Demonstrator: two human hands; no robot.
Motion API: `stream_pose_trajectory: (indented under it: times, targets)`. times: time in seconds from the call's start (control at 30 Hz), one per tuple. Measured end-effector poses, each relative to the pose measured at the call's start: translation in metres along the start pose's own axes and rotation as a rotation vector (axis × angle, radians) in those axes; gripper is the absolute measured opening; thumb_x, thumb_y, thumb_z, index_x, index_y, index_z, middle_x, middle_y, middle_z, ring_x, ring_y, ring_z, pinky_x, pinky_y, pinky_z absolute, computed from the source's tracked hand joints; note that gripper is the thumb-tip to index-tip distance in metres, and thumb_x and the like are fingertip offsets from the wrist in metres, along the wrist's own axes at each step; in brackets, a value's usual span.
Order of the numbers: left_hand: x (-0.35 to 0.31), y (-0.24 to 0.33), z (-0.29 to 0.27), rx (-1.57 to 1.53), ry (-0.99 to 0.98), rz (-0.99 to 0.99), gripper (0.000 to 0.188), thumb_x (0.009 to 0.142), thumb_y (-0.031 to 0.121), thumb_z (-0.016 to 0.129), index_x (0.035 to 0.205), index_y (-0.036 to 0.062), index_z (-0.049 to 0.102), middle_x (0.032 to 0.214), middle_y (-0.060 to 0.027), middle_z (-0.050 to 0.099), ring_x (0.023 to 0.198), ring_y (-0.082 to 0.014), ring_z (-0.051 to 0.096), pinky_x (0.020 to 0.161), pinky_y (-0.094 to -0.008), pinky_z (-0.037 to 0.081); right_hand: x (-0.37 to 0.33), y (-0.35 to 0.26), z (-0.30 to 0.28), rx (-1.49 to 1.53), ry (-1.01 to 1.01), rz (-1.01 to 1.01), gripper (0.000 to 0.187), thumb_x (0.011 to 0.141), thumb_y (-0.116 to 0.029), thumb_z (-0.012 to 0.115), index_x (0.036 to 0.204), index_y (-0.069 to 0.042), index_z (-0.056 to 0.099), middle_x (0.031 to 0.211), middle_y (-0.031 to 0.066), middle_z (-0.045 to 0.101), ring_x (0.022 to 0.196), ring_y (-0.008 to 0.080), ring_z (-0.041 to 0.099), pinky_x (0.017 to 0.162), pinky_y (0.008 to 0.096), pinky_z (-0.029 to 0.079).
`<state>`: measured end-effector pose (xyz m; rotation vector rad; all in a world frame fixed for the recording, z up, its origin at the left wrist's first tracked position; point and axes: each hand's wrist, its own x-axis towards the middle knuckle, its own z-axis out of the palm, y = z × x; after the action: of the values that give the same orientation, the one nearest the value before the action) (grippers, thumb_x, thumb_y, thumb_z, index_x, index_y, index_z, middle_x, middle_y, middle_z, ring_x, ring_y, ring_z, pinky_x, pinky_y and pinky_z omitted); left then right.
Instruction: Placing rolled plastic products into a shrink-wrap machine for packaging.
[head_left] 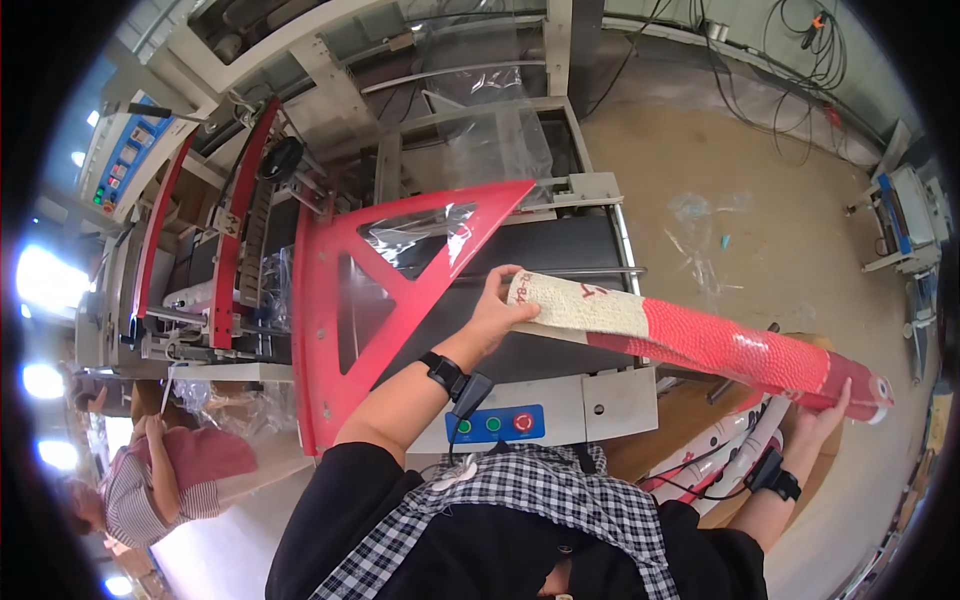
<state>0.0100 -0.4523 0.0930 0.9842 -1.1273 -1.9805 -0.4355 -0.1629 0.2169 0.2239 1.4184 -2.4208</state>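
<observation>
A long rolled-up mat (715, 338), cream at one end and red along the rest, with a pebbled surface, lies across both my hands at a slant. My left hand (500, 312) is closed round its cream end, thumb on top. Farther right and nearer to me, my right hand (822, 412) grips the dark red end from below; some of its fingers are hidden by the roll. Beneath the cream end is the dark conveyor belt (540, 245) of a machine. A red triangular frame (405, 290) stands left of my left hand, with clear film behind its openings.
Other rolls (700, 465) lie in a cardboard box (815, 470) by my right forearm. A blue button panel (490, 425) is on the machine's near side. Clear film (490, 135) hangs behind the belt. At left, another person (165, 470) stands near more machinery. Cables hang at far right.
</observation>
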Motion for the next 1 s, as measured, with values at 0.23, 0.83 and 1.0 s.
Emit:
stream_pose_trajectory:
  times: [0.23, 0.83, 1.0]
  targets:
    - [0.001, 0.019, -0.008, -0.007, 0.046, -0.232, 0.04, 0.085, 0.018, 0.056, 0.122, 0.0102, 0.044, 0.111, -0.008, 0.052, 0.104, -0.017, 0.052, 0.087, -0.0319, 0.045, 0.048, 0.05, 0.035, -0.002, -0.082, -0.053, 0.055, 0.083, -0.042, 0.059, 0.127, -0.013, 0.043, 0.127, 0.0086, 0.049, 0.116, 0.0264, 0.048, 0.097, 0.0468, 0.04]
    - [0.054, 0.005, -0.002, -0.068, 0.226, -0.357, 0.043, 0.081, 0.029, 0.067, 0.116, 0.0136, 0.047, 0.101, 0.0011, 0.057, 0.087, -0.0072, 0.053, 0.069, -0.0213, 0.044, 0.203, 0.146, 0.1, 0.03, -0.127, 0.199, 0.038, 0.079, -0.028, 0.064, 0.114, -0.018, 0.053, 0.116, 0.0018, 0.055, 0.108, 0.0231, 0.052, 0.09, 0.0437, 0.046]
    - [0.052, -0.022, -0.018, -0.056, 0.519, -0.168, 0.039, 0.081, 0.023, 0.068, 0.114, 0.0108, 0.05, 0.099, 0.0018, 0.056, 0.086, -0.0069, 0.052, 0.071, -0.0217, 0.044, 0.229, 0.211, 0.129, -0.064, -0.159, 0.157, 0.035, 0.081, -0.028, 0.061, 0.112, -0.013, 0.054, 0.11, 0.0031, 0.059, 0.103, 0.0243, 0.056, 0.088, 0.0434, 0.047]
